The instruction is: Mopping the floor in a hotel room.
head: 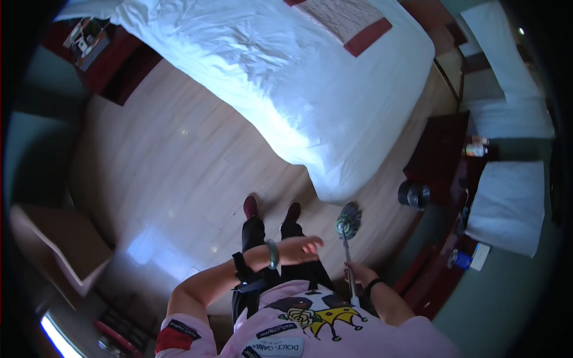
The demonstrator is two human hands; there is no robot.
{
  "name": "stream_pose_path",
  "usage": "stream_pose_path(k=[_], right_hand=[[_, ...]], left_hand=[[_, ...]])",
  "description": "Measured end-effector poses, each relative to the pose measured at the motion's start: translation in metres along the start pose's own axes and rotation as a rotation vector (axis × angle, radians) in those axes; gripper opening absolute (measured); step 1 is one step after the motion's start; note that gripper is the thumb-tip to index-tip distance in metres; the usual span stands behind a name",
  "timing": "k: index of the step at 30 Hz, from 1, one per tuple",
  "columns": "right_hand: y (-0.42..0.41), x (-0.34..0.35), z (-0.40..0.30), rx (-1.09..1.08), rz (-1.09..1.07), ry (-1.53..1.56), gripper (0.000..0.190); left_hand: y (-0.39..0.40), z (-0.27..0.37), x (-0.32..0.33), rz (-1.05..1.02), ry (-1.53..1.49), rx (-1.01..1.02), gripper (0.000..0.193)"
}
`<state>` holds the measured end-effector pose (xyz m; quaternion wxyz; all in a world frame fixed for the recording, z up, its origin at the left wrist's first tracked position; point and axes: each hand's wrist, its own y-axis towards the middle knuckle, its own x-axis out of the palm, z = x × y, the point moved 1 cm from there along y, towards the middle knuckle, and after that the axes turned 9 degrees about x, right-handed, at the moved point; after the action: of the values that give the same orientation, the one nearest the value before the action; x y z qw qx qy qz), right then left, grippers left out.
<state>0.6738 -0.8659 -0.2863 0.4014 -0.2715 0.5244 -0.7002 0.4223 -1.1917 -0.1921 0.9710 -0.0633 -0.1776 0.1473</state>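
My right hand (361, 274) is closed around the metal handle of a mop (349, 221), whose grey-green string head rests on the wood floor, near the corner of the white bed sheet (340, 172). In front of my body, my left hand (309, 247) is raised over my legs with fingers partly curled and nothing seen in it. A jade-like bangle is around the left wrist.
The bed (286, 80) fills the top middle. On the right stand a black waste bin (414, 195), a dark red cabinet (436, 152) and a long red desk (436, 277). A bedside table (109, 67) is upper left, a brown chair (67, 246) lower left.
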Motion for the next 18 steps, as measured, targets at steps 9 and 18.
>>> stream_pose_path(k=[9,18], right_hand=[[0.015,0.051,0.023,-0.318,-0.021,0.285,0.022],[0.066,0.016,0.053,-0.477,-0.329,0.564,0.016]], left_hand=[[-0.007,0.054,0.113,-0.483,0.335,0.414,0.050],[0.004,0.063,0.205,-0.362,0.731,0.324,0.021]])
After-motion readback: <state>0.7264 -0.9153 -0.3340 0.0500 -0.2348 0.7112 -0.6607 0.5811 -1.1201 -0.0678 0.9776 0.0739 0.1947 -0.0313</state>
